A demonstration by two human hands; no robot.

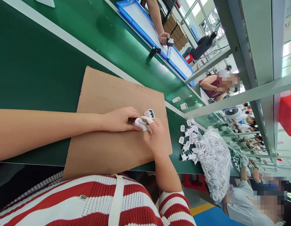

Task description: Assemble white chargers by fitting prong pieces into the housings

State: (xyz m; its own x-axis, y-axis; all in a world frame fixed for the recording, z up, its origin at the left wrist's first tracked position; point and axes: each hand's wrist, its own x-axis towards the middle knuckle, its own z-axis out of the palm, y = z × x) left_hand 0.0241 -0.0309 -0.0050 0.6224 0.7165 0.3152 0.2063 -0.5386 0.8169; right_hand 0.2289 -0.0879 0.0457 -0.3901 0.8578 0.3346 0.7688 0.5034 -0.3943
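Observation:
My left hand [120,119] and my right hand [155,138] meet over a brown cardboard sheet [108,94] on the green belt. Together they grip a small white plug part [149,113] that has a pink side and a dark printed label. White finger cots cover the thumb and forefinger of my right hand. My left fingers pinch the part from the left, and my right fingertips press on it from the right.
A heap of loose white plug parts [191,141] lies right of the cardboard, beside a clear bag [214,157] full of them. Two single parts [179,103] lie farther up the belt. Blue trays [145,23] and a co-worker's hand [164,38] are at the top.

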